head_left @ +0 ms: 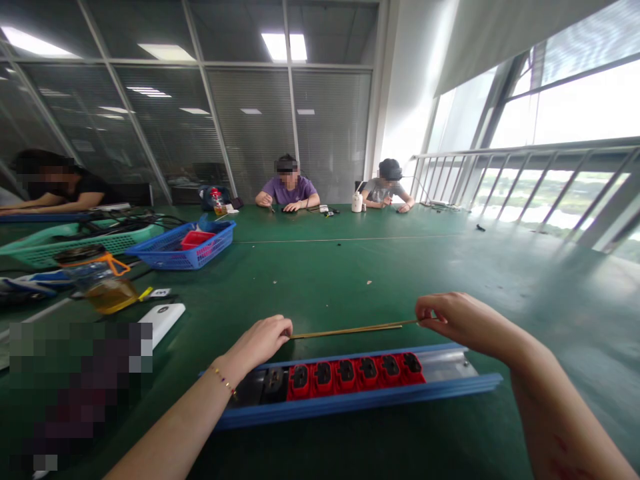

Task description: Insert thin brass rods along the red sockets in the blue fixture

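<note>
The left hand (265, 335) has its thumb and fingertips pinched on the near ends of a pair of thin, yellowish strips (350, 331); the right hand (441, 311), fingers curled in, grips the far tip of the longer one, the other stopping short. The strips stretch between the hands just beyond a blue-edged metal channel (360, 402), at its twelve o'clock, with the left hand at ten and the right at two. Inside the channel, six red sockets (357, 380) with black faces sit in a row, and a black block (274, 385) adjoins them at nine o'clock; that row looks complete. The stretch towards three o'clock is unfilled, and the strips lie outside the channel, unattached to it as far as can be seen. Any wiring beneath is hidden. Farther out, a white device (169, 320) lies between nine and ten o'clock, a blue basket (173, 257) at ten, and a co-worker in purple (295, 191) sits at eleven.
</note>
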Demonstrator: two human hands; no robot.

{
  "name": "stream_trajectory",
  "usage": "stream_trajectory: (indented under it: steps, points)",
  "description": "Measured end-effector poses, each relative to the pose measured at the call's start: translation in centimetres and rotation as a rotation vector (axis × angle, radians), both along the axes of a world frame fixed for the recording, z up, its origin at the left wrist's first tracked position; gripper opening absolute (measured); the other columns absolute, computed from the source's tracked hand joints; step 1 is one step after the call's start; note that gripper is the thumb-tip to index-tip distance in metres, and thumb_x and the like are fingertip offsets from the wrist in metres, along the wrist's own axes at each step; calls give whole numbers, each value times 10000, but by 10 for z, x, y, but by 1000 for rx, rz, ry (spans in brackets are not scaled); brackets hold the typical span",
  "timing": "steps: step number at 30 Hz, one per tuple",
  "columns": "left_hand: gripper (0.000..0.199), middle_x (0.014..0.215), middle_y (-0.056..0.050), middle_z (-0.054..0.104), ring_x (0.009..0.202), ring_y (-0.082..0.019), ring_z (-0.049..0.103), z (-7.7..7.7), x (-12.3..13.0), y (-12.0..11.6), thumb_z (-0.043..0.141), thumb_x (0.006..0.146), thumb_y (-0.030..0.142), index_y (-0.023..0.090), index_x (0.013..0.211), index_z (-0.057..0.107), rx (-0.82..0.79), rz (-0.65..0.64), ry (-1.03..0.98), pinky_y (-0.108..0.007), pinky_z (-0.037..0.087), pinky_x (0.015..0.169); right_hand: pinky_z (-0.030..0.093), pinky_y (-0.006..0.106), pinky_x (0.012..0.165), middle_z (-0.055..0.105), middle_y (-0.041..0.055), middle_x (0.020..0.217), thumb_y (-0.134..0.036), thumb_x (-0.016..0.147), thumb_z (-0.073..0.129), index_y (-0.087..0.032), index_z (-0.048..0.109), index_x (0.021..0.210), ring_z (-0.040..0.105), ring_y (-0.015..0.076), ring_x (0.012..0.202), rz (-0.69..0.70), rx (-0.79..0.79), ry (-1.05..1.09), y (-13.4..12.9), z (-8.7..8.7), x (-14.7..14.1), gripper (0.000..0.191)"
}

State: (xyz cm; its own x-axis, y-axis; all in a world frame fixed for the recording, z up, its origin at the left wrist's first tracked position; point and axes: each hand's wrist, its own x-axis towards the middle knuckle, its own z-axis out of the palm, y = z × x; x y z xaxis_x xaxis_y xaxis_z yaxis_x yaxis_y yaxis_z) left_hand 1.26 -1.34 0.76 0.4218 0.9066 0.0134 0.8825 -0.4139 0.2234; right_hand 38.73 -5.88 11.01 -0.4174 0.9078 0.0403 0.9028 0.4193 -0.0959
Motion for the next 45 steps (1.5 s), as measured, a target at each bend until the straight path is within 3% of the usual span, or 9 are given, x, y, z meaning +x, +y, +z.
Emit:
stream_trajectory:
  steps: [6, 11, 15, 21, 26, 31, 45]
  points:
    - [137, 853, -9, 595, 775, -145, 560, 1, 1, -1, 458, 806, 264, 227, 786, 588, -6, 11, -11, -244, 390, 674, 374, 245, 613, 680, 12, 781, -182, 731, 488, -230, 640, 775, 611, 177, 723, 7, -88, -68, 23, -32, -7, 165]
    - [353, 827, -26, 595, 740, -155, 563, 6, 4, -5, 349, 856, 456, 214, 770, 591, -18, 26, -51, -251, 380, 643, 386, 240, 615, 692, 13, 810, -166, 724, 474, -240, 649, 824, 628, 186, 770, 42, -92, -103, 36, -63, -37, 215]
    - [319, 840, -25, 594, 773, -172, 555, 7, 3, -5, 494, 764, 516, 215, 800, 593, -29, 11, -18, -250, 383, 641, 392, 249, 626, 691, 26, 825, -167, 733, 477, -238, 650, 831, 630, 202, 785, 53, -64, -137, 42, -77, -60, 211]
    - [141, 861, -17, 596, 819, -159, 549, 4, 1, -3, 508, 797, 327, 228, 818, 607, -19, 6, -7, -251, 389, 707, 396, 252, 696, 679, 20, 896, -207, 793, 435, -241, 634, 896, 614, 185, 848, 64, -36, -96, 48, -77, -70, 226]
    - [115, 855, -10, 600, 799, -151, 557, 4, 2, -2, 507, 795, 292, 231, 806, 604, -24, 0, -17, -247, 394, 700, 411, 297, 780, 619, 54, 1093, -220, 832, 375, -250, 598, 1060, 571, 205, 979, -36, -39, -109, 49, -68, -34, 321]
    - [129, 861, -15, 602, 793, -150, 563, 3, 3, -2, 497, 796, 299, 228, 806, 605, -50, 16, -10, -249, 404, 696, 425, 409, 804, 604, 104, 1126, -127, 770, 401, -231, 595, 1100, 529, 270, 1060, -187, -269, -281, 42, -68, -3, 396]
    - [123, 855, -13, 599, 772, -149, 561, -1, 0, -1, 490, 792, 292, 230, 803, 596, -31, -9, -35, -249, 396, 672, 468, 389, 784, 600, 154, 1127, -81, 744, 426, -151, 592, 1116, 571, 277, 1010, -201, -351, -318, 37, -77, -5, 413]
